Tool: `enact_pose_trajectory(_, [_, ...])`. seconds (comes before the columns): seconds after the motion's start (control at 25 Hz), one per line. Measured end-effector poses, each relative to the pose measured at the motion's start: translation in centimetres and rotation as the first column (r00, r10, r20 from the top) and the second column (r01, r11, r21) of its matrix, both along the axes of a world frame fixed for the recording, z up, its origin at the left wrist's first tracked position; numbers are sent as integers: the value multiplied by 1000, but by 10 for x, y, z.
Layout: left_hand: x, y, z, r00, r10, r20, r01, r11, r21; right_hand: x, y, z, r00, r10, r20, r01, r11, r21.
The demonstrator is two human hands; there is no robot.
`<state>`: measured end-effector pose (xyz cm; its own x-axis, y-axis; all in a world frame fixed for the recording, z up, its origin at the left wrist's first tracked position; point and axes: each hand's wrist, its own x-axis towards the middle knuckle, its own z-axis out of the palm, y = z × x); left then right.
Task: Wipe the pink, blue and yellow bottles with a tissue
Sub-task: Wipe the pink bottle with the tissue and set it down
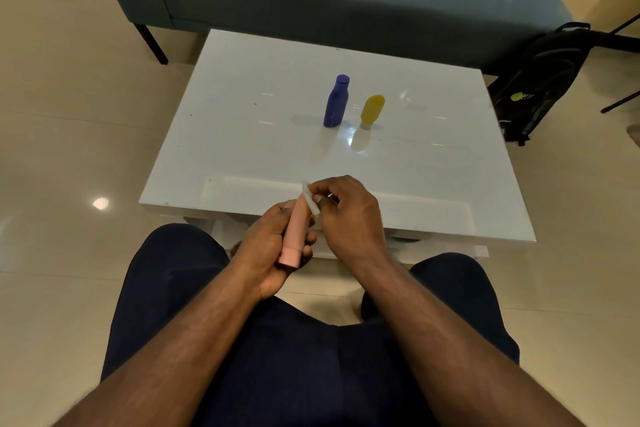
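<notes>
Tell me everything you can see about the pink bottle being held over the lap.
The slim pink plastic tube bottle has a matte, opaque body and a slightly wider pink cap at its near, lower end. It is tilted, its far end pointing up and away toward the white table's near edge. The left hand grips it around the lower body and cap. The right hand presses a small white tissue against its upper end. It touches nothing else.
</notes>
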<state>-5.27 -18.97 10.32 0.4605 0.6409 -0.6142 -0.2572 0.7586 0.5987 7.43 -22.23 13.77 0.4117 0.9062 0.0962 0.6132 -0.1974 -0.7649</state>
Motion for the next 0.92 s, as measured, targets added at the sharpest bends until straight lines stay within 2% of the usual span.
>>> enact_pose_trajectory(0.08, [-2, 1, -1, 1000, -1, -3, 1, 1000, -13, -5, -4, 0, 1000, 9, -7, -9, 1000, 8])
enact_pose_trajectory(0.24, [-3, 5, -6, 1000, 13, 7, -13, 999, -49, -31, -22, -1, 989, 138, 55, -143, 986, 90])
enact_pose_trajectory(0.44, [-1, 3, 1, 999, -24, 29, 26, 997, -73, -7, -3, -3, 999, -10, 32, 8, 998, 66])
enact_pose_trajectory(0.52, [-1, 2, 2, 999, -26, 35, 29, 996, -87, -15, -10, -5, 995, 49, 83, -53, 997, 53])
enact_pose_trajectory(0.64, [-2, 2, 2, 999, -17, 44, 22, 993, -117, -23, -24, -8, 950, 231, 209, -246, 968, 47])
enact_pose_trajectory(0.84, [-3, 3, 4, 999, -27, 18, 29, 993, -112, 2, -2, -6, 972, 108, 208, -123, 990, 62])
enact_pose_trajectory(0.92, [-4, 3, 3, 999, -24, 36, 28, 991, -128, -14, -14, -8, 930, 223, 291, -239, 971, 18])
